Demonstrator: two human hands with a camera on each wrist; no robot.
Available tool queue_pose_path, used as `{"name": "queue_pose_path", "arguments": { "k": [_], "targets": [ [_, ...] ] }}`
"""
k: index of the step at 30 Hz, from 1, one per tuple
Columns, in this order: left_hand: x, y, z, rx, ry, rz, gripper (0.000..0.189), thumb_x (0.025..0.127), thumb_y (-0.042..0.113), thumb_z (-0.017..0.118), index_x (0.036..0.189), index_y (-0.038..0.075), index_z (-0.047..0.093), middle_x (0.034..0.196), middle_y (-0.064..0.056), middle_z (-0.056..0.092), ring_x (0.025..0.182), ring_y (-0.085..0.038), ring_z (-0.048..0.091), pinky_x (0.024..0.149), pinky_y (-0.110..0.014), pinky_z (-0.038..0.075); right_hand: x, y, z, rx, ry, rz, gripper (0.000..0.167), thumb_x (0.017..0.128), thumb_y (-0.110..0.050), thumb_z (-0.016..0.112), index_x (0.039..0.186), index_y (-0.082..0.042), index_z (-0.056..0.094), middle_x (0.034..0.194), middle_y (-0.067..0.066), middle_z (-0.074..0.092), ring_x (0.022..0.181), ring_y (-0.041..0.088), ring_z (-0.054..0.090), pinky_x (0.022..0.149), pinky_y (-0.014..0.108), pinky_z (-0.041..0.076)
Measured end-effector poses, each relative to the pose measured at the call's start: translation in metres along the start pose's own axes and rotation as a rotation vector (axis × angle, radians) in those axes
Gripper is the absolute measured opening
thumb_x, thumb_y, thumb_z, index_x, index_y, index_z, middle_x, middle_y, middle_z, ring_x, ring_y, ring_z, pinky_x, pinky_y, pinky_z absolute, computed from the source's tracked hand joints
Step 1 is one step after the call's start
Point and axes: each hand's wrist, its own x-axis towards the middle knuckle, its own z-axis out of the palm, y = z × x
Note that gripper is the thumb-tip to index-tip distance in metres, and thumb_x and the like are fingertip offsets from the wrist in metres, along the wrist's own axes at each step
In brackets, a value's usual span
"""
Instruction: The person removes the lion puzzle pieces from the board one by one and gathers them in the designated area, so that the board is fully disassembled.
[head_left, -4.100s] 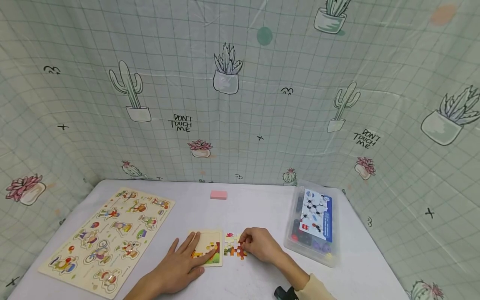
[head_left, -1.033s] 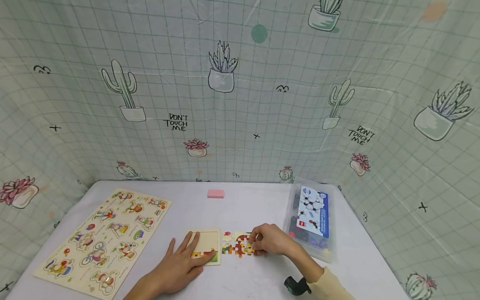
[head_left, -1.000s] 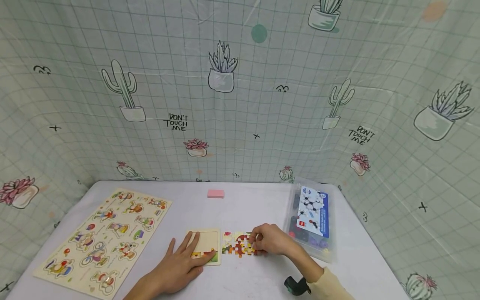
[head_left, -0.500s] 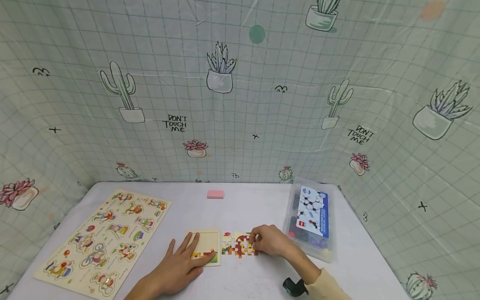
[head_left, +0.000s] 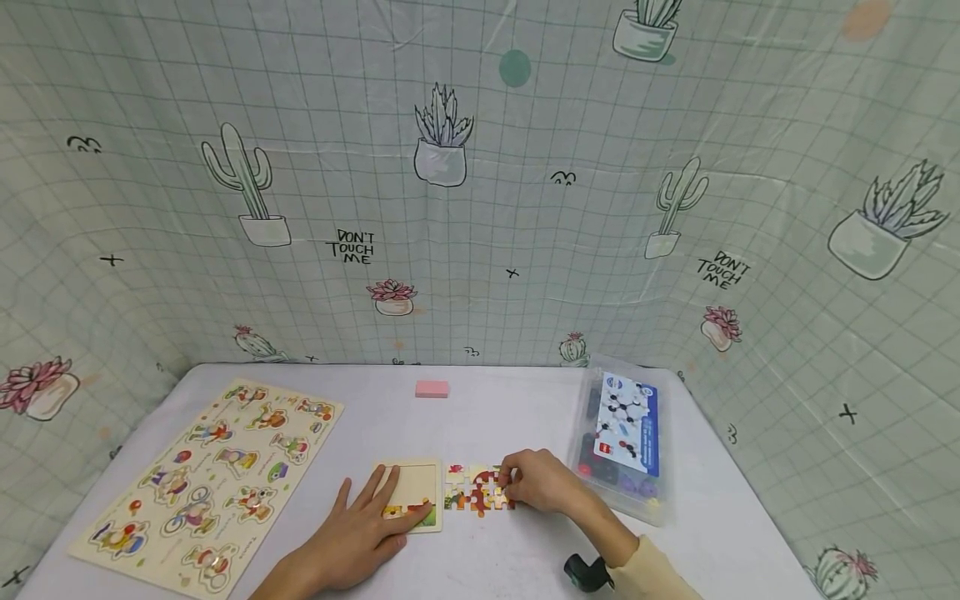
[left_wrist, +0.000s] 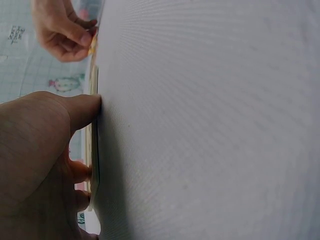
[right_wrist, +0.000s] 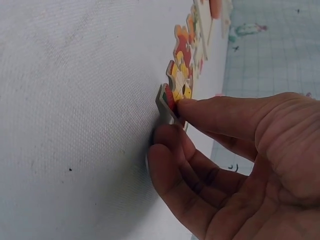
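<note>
Your left hand rests on the puzzle tray, its fingers spread apart over the near left part, where a few pieces lie. Just right of the tray is a patch of puzzle pieces. At its right end, your right hand pinches a puzzle piece between thumb and fingers. Far right stands a clear plastic case; a pink block lies farther off.
</note>
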Motion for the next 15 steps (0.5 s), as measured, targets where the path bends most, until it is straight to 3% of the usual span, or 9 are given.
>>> {"name": "queue_pose_path", "arguments": {
  "k": [15],
  "targets": [
    [-0.0005, -0.0009, 0.0005, -0.012, 0.003, 0.003, 0.044, 0.103, 0.039, 0.053, 0.146, 0.047, 0.05, 0.164, -0.023, 0.022, 0.153, -0.045, 0.01, 0.105, -0.082, 0.01, -0.0002, -0.0013, -0.0011, 0.0, -0.009, -0.002, 0.011, 0.085, -0.005, 0.074, 0.083, -0.014, 0.068, 0.066, -0.008, 0.057, 0.059, 0.009, 0.048, 0.054, 0.025, 0.037]
  ]
}}
